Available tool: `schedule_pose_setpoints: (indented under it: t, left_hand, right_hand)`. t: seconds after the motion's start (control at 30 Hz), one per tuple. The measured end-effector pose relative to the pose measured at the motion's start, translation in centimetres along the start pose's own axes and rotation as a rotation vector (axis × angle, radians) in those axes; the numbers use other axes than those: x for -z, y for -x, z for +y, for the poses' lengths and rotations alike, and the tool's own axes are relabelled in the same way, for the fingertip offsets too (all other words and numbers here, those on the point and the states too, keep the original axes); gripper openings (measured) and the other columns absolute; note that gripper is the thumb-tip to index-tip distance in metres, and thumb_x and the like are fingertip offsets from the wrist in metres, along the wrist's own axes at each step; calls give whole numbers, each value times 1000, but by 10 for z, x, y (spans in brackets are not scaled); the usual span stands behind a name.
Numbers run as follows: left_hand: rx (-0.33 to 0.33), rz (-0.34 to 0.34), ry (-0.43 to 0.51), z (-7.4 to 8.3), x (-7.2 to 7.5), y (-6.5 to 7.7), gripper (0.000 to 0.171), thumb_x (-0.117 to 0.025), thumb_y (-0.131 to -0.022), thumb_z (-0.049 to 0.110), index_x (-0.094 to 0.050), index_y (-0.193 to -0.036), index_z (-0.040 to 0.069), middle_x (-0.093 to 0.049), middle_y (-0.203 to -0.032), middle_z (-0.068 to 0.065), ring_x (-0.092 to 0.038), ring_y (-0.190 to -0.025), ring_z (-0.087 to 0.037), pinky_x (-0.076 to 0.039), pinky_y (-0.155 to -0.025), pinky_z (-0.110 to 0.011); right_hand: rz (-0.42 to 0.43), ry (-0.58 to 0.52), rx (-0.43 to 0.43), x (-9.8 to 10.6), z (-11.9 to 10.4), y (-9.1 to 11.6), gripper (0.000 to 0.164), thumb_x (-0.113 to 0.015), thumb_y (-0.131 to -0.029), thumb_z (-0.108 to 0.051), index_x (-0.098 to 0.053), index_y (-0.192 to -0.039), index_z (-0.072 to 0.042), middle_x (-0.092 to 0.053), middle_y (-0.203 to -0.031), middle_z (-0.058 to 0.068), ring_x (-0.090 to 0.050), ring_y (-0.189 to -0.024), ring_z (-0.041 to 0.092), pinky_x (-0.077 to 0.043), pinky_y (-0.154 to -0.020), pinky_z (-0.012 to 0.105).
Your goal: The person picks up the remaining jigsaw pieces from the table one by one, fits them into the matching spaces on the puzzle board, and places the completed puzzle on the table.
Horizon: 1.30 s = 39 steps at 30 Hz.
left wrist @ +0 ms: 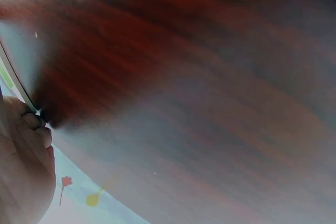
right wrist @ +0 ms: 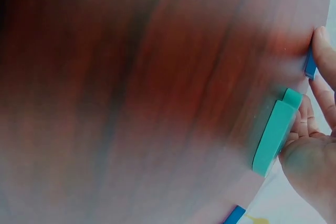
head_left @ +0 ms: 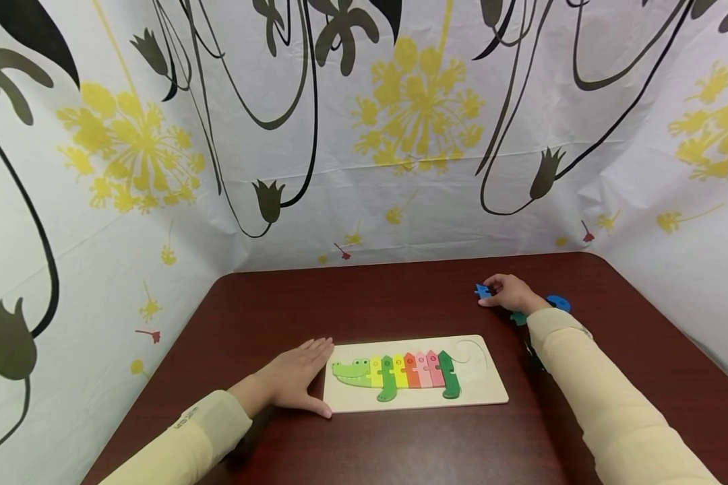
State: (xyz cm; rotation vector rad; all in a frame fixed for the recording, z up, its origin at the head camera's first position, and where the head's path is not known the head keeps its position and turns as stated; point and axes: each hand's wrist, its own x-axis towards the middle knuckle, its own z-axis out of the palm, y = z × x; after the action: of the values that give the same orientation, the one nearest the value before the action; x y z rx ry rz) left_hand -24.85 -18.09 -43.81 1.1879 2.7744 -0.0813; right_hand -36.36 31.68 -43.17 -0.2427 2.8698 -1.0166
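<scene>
A pale wooden puzzle board (head_left: 488,389) lies on the dark red table, holding a crocodile made of several coloured pieces, from a light green head (head_left: 353,372) to a dark green leg piece (head_left: 449,374). Its right end shows a bare recess with a curled outline. My left hand (head_left: 297,377) rests at the board's left edge, fingers extended and thumb apart. Beyond the board's far right corner, my right hand (head_left: 509,294) pinches a blue puzzle piece (head_left: 482,291) between thumb and fingers. In the right wrist view this blue piece (right wrist: 310,66) shows edge-on at the fingertips.
By the right wrist lie a teal piece (head_left: 518,318) and a curved blue piece (head_left: 559,303). Something dark green is partly hidden by the right sleeve (head_left: 600,397). A patterned white cloth (head_left: 340,148) stands behind the table (head_left: 364,296) and along its sides.
</scene>
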Motion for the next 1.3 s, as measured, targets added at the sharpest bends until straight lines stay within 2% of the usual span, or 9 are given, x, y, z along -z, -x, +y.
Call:
schedule_pose_setpoints:
  t: [0.2,0.57,1.07,1.3]
  left_hand:
    - [-2,2,-11,0,0,0,122,-42,-73,89,-20,-154,0,-18,-159,-15,-16,-146,-27,-18,-116,-39]
    - [-3,-2,-20,1,1,0,122,-42,-73,89,-21,-154,0,-19,-159,-16,-17,-146,-27,-18,-116,-39]
    - [-3,4,-19,0,-1,-1,123,-41,-72,89,-21,-153,-1,-20,-159,-16,-17,-146,-27,-19,-116,-39]
    - [-5,4,-22,0,0,0,123,-41,-72,90,-21,-153,-1,-19,-159,-16,-17,-146,-26,-18,-116,-39]
  right_hand:
    - [14,5,-1,-2,-4,0,53,-72,-90,-20,-51,-126,13,-51,-118,32,-50,-104,43,-47,-85,52]
    - [23,29,-9,-2,-5,1,49,-72,-90,-19,-53,-122,12,-51,-117,32,-49,-105,44,-47,-86,53]
    - [46,5,-35,-3,-6,1,43,-72,-90,-20,-56,-119,8,-53,-113,27,-49,-93,36,-47,-75,44]
    - [29,14,-37,-1,-7,1,43,-72,-90,-21,-56,-120,6,-51,-114,26,-47,-93,35,-46,-75,44]
